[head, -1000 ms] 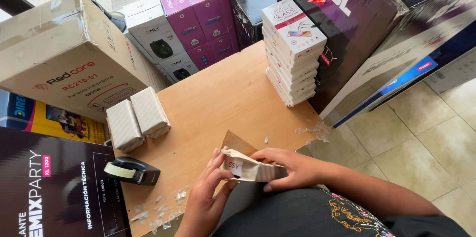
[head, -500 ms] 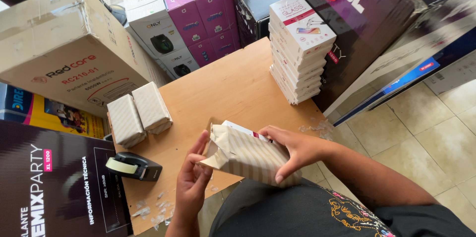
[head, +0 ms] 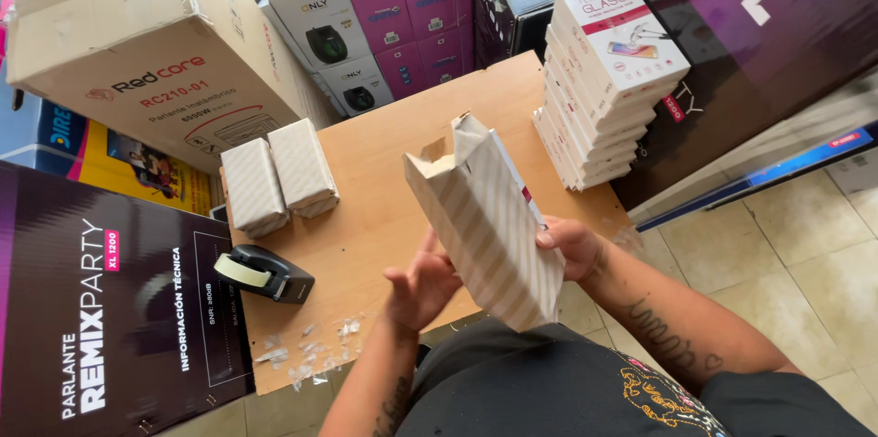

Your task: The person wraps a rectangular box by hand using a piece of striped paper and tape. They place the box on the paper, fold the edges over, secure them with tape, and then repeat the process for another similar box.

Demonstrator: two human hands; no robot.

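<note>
Above the bare wooden table (head: 393,208), the half-wrapped, cream-striped paper box (head: 489,218) now stands raised, right hand (head: 572,250) pinching its edge, left hand (head: 421,286) spread beneath.

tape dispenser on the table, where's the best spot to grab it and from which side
Probably the black body of the tape dispenser, behind the roll, pinched across its narrow sides from above. It lies flat on the wooden table, top clear, the left hand nearest.
</note>
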